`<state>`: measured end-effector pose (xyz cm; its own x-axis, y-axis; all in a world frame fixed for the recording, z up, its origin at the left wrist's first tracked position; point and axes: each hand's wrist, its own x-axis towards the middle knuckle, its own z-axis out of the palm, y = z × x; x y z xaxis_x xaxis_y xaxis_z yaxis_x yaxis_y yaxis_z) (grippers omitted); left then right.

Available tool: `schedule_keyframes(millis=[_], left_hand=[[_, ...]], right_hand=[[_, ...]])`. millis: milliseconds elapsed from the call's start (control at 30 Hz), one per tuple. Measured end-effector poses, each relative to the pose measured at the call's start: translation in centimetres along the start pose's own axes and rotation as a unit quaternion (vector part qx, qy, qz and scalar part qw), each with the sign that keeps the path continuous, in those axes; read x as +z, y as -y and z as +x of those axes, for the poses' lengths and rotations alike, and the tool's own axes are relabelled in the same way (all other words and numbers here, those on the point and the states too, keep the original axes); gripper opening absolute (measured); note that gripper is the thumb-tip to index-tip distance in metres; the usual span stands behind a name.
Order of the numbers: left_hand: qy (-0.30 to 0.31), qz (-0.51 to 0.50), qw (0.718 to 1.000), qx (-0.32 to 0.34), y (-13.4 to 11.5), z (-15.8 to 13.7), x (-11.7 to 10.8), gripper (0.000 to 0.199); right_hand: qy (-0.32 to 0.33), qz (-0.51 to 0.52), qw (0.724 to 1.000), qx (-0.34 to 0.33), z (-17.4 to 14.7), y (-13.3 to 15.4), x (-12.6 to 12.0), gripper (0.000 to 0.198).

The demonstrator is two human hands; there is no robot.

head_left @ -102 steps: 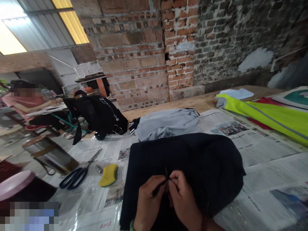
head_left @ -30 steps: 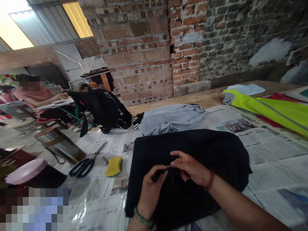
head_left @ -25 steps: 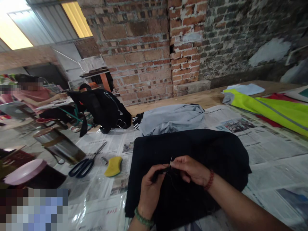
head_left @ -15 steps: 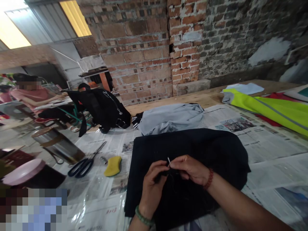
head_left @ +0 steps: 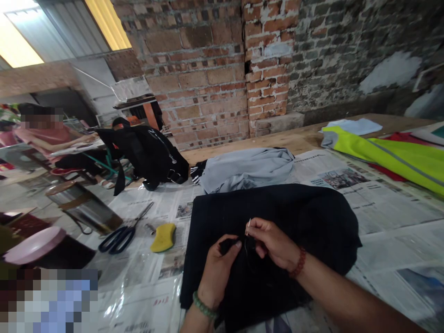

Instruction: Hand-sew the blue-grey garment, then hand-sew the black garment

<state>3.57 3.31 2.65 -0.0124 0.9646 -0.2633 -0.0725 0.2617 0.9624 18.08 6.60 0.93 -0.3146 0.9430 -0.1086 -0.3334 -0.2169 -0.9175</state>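
Dark navy or black folded cloth point(head_left: 222, 212) lies in front of me on the newspaper. Above it, my right hand point(head_left: 268, 238) pinches a thin sewing needle point(head_left: 249, 226) between thumb and forefinger, its tip pointing up. A fine pale thread point(head_left: 246, 247) hangs below these fingers. My left hand point(head_left: 220, 263) is just to the left, thumb and forefinger closed on a fold of the dark cloth. A small gap separates the two hands.
Scissors point(head_left: 128, 231), a yellow sponge point(head_left: 163, 237), a metal flask point(head_left: 83, 208) and a pink-lidded container point(head_left: 48, 249) stand or lie at left. Behind the cloth are grey clothing point(head_left: 246, 169) and a black bag point(head_left: 145, 157). A yellow-green garment point(head_left: 398, 157) lies right. A person point(head_left: 45, 134) sits farther off.
My right hand has moved slightly up and to the right with the needle, away from the left hand. The left fingers have drawn a little left, opening a gap between the hands.
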Motion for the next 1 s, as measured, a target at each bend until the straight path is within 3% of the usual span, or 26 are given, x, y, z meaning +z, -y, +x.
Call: schedule_keyframes(millis=[200,500,667,833,1000], left_hand=[[0.002,-0.028,0.999,-0.029,-0.4,-0.1,-0.2,0.023],[0.011,-0.091,0.995,-0.030,-0.3,0.1,-1.0,0.017],[-0.037,-0.128,0.990,-0.054,-0.1,0.2,-1.1,0.020],[-0.075,-0.148,0.984,-0.063,-0.6,-0.1,-0.8,0.022],[-0.049,-0.148,0.986,-0.065,-0.8,-0.2,-0.8,0.020]], right_hand=[[-0.074,0.063,0.995,-0.037,0.4,0.6,-1.0,0.027],[-0.016,0.101,0.994,-0.045,1.2,4.1,-0.7,0.017],[-0.008,0.054,0.998,-0.021,3.8,8.3,-1.4,0.002],[-0.015,0.022,0.999,-0.043,5.7,11.9,-1.8,0.003],[-0.019,-0.006,0.998,-0.062,6.2,12.5,-1.4,0.006]])
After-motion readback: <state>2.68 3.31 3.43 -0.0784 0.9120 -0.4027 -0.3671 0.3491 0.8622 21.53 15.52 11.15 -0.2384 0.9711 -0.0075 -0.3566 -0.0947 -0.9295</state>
